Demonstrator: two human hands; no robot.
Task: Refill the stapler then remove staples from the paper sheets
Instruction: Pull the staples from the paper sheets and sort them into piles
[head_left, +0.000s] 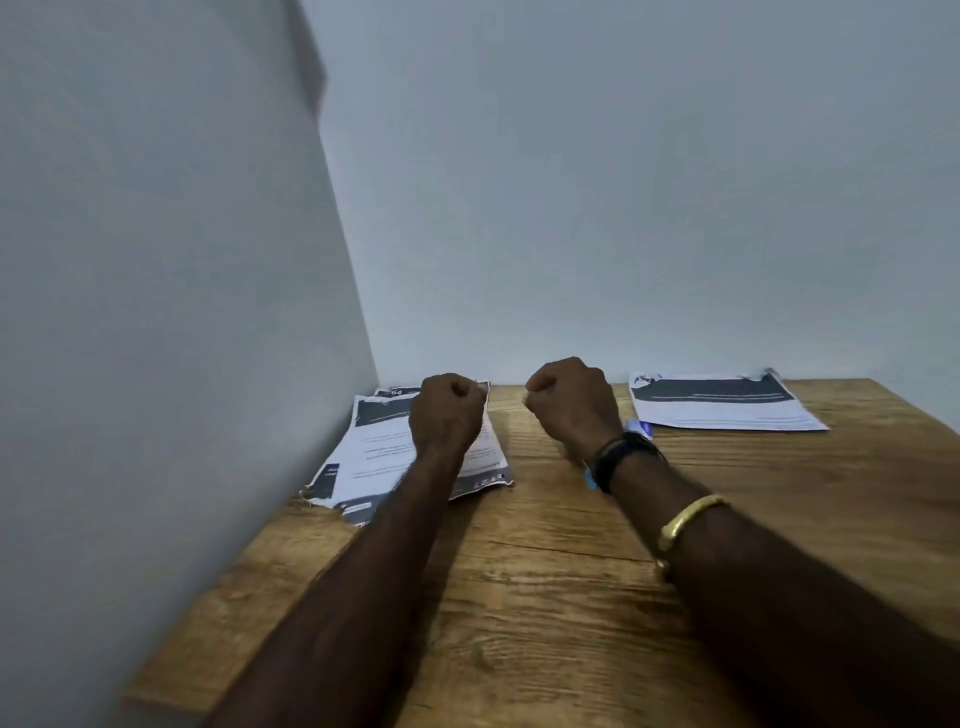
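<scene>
My left hand (448, 410) is raised as a closed fist over a fanned pile of printed paper sheets (382, 457) at the table's back left. My right hand (571, 402) is also a closed fist, held above the wood to the right of that pile. Nothing shows inside either fist. A second set of printed sheets (722, 402) lies flat at the back right. Just behind my right wrist a small blue and white object (640, 427) peeks out; what it is cannot be told. No stapler is in view.
The wooden table (545, 597) stands in a corner, with a pale wall (156, 260) close along its left side and another wall behind. A black band and a gold bangle sit on my right wrist.
</scene>
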